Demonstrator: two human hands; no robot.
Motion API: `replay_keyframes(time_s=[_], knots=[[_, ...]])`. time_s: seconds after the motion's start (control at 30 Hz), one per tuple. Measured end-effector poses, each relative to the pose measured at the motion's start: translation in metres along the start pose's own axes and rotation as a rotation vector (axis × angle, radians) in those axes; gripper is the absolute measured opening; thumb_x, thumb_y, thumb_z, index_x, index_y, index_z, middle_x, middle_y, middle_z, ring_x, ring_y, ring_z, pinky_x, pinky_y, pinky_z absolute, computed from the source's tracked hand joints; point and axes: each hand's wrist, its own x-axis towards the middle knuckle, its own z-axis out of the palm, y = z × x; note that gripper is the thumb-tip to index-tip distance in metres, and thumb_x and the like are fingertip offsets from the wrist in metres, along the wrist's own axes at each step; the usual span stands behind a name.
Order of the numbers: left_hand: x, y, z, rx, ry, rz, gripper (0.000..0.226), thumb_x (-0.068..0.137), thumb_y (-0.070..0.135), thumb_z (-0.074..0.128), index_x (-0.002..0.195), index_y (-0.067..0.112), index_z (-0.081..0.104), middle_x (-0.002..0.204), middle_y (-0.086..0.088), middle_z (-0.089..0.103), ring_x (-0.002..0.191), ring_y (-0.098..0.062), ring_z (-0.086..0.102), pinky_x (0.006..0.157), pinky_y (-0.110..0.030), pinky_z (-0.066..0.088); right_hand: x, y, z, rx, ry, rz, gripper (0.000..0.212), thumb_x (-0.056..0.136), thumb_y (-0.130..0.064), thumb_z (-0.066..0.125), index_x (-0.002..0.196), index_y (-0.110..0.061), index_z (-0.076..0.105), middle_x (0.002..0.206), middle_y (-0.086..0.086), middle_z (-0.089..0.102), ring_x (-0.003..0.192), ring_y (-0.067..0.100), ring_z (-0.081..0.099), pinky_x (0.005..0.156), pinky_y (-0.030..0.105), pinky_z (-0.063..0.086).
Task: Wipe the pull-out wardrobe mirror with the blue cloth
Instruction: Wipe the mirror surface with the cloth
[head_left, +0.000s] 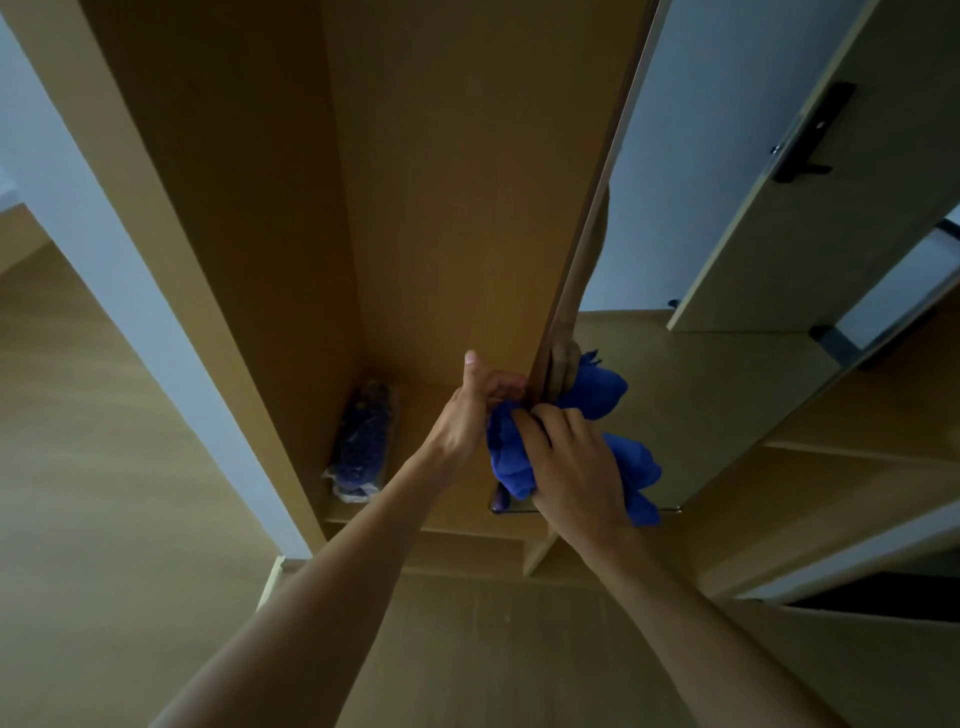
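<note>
The pull-out mirror (675, 364) stands edge-on in the open wardrobe, its glass facing right and reflecting the room, an arm and the cloth. Its thin front edge (582, 249) runs up the middle of the view. My right hand (571, 462) grips a bunched blue cloth (511, 457) against the mirror's lower front edge. My left hand (470, 410) holds the same edge from the left, fingers curled round it and thumb up. Part of the cloth is hidden behind my right hand.
A wooden wardrobe compartment (415, 208) opens to the left of the mirror. A plastic-wrapped blue and white bundle (363, 441) lies on its bottom shelf. A white wall strip (130, 260) and a wooden floor (104, 519) are at the left.
</note>
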Motion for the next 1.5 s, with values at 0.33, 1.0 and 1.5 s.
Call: replay_keyframes(time_s=[0.33, 1.0, 1.5], knots=[[0.002, -0.021, -0.004, -0.062, -0.024, -0.067, 0.067, 0.100, 0.067, 0.011, 0.093, 0.044, 0.073, 0.095, 0.020, 0.076, 0.100, 0.002, 0.068, 0.094, -0.021, 0.049, 0.010, -0.001, -0.026, 0.103, 0.143, 0.044, 0.057, 0.078, -0.013, 0.073, 0.132, -0.006, 0.059, 0.120, 0.011, 0.061, 0.100, 0.027, 0.057, 0.087, 0.039, 0.051], [0.022, -0.068, -0.003, -0.031, 0.035, -0.040, 0.080, 0.105, 0.057, 0.005, 0.106, 0.016, 0.073, 0.107, -0.005, 0.074, 0.103, -0.014, 0.069, 0.089, -0.022, 0.048, -0.036, -0.012, 0.091, 0.089, -0.103, 0.053, 0.064, 0.068, -0.009, 0.083, 0.128, -0.007, 0.062, 0.107, 0.010, 0.063, 0.090, 0.028, 0.061, 0.084, 0.042, 0.054], [0.034, -0.122, -0.015, 0.016, -0.054, -0.105, 0.067, 0.084, 0.084, 0.012, 0.088, 0.057, 0.074, 0.098, 0.021, 0.076, 0.099, 0.004, 0.069, 0.097, -0.031, 0.047, -0.027, -0.012, 0.080, 0.123, 0.169, 0.135, 0.046, 0.089, -0.005, 0.063, 0.135, -0.007, 0.060, 0.124, 0.015, 0.061, 0.103, 0.029, 0.055, 0.092, 0.040, 0.046]])
